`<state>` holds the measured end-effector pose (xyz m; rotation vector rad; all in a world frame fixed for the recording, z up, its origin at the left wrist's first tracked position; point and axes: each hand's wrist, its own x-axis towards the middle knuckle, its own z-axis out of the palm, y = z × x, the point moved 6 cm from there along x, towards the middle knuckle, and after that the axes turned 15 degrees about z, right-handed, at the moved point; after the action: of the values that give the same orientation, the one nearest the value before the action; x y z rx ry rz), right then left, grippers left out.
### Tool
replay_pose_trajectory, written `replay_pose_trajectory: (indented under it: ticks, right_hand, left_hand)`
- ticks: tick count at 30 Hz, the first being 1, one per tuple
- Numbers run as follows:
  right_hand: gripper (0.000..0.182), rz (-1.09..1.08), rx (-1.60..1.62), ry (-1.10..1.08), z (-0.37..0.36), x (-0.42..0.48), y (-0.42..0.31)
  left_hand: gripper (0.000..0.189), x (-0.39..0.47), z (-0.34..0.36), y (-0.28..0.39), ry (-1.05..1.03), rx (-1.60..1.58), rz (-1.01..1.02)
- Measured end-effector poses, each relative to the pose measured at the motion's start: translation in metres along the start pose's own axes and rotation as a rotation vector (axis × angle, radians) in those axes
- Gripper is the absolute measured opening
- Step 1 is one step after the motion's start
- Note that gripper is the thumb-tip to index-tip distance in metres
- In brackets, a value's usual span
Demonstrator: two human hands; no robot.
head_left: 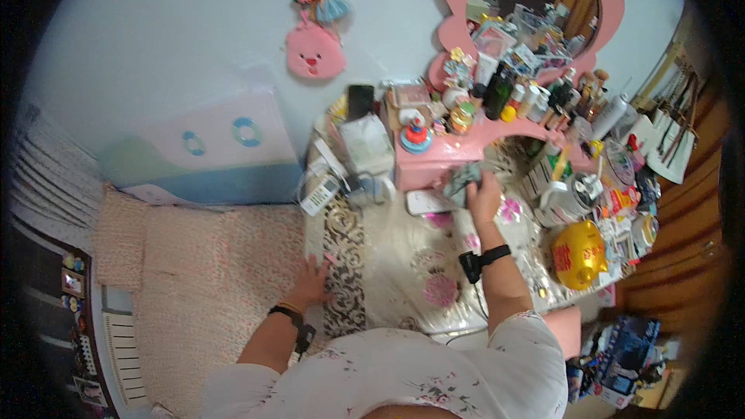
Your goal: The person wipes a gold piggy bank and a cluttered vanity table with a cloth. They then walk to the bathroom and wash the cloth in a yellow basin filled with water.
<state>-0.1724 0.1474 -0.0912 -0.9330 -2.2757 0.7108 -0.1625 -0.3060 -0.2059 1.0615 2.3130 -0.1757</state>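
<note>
A crumpled grey-green cloth (461, 184) is gripped in my right hand (484, 198), close to the front of a pink dressing-table organizer (433, 158). Just left of the cloth lies a white phone-like object (428, 202), partly covered by it. Beneath is a table with a shiny floral plastic cover (396, 256). My left hand (310, 285) rests with spread fingers on the left edge of that table, by a dark scroll-patterned border (344, 256), and holds nothing.
Bottles and cosmetics crowd the organizer before a pink-framed mirror (611, 6). A golden piggy bank (579, 256) and a grey-white jug (564, 203) stand on the right. At left are a white remote (320, 195), a tissue pack (368, 145) and a bed (192, 279).
</note>
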Motion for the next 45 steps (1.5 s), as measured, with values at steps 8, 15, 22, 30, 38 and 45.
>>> replay_pose_trajectory:
  ticks: [8,15,22,30,38,45]
  right_hand:
    - [0.048,-0.300,-0.271,0.037,0.006,0.009,-0.053]
    - [0.035,-0.195,0.178,-0.519,0.036,-0.027,-0.047]
    - [0.027,0.753,1.251,-1.061,0.035,-0.160,-0.002]
    - [0.031,1.097,1.539,-1.271,-0.028,-0.237,-0.012]
    - [0.040,0.639,0.865,-0.936,-0.025,-0.269,-0.016]
    - [0.034,0.875,1.313,-0.946,-0.077,-0.312,-0.049]
  left_hand:
    - [0.099,0.006,0.007,-0.004,0.123,-0.073,0.069]
    - [0.098,0.002,0.004,-0.003,0.091,-0.176,0.065]
    - [0.094,-0.003,-0.008,0.007,0.080,-0.186,0.008]
    - [0.081,0.031,-0.019,0.056,0.098,-0.714,0.233]
    - [0.086,-0.022,-0.094,0.169,0.324,-1.477,0.347]
    - [0.072,-0.034,-0.055,0.179,0.101,-1.631,0.387]
